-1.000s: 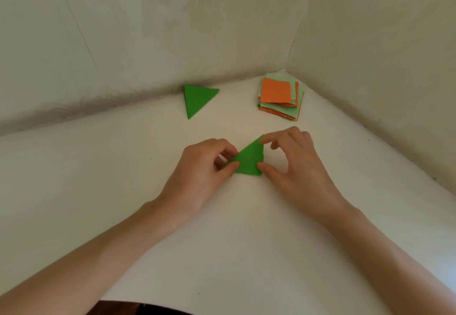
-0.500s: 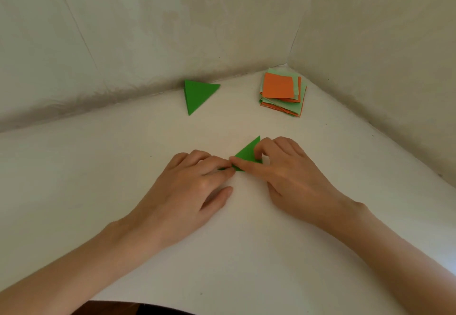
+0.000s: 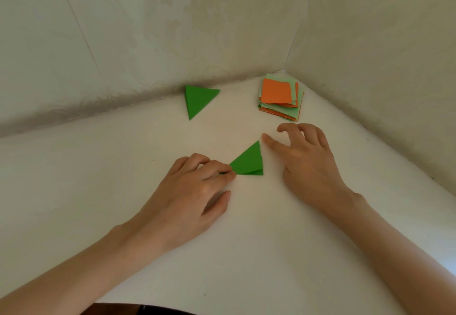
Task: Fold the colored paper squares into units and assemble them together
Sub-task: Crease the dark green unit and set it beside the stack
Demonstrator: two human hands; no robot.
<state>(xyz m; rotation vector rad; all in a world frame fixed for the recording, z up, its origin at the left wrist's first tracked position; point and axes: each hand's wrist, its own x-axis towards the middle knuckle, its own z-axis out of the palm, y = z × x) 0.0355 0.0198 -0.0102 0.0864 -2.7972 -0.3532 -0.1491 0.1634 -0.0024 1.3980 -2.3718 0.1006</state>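
Folded green paper triangle [image 3: 248, 163], only one corner pinned under left hand [image 3: 197, 191], right hand [image 3: 306, 164] slack and empty beside it: I expect springback.

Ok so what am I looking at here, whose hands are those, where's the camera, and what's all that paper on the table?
No machine here: these are a person's two bare hands, seen from a camera worn on the head, looking forward and down. That is why the arms come in from the bottom. They work on a white table set in a wall corner. The left hand presses its fingers on the left corner of a folded green triangle. The right hand is loose beside it, holding nothing. Farther back lie a second green triangle and a stack of orange and pale green squares, not yet folded.
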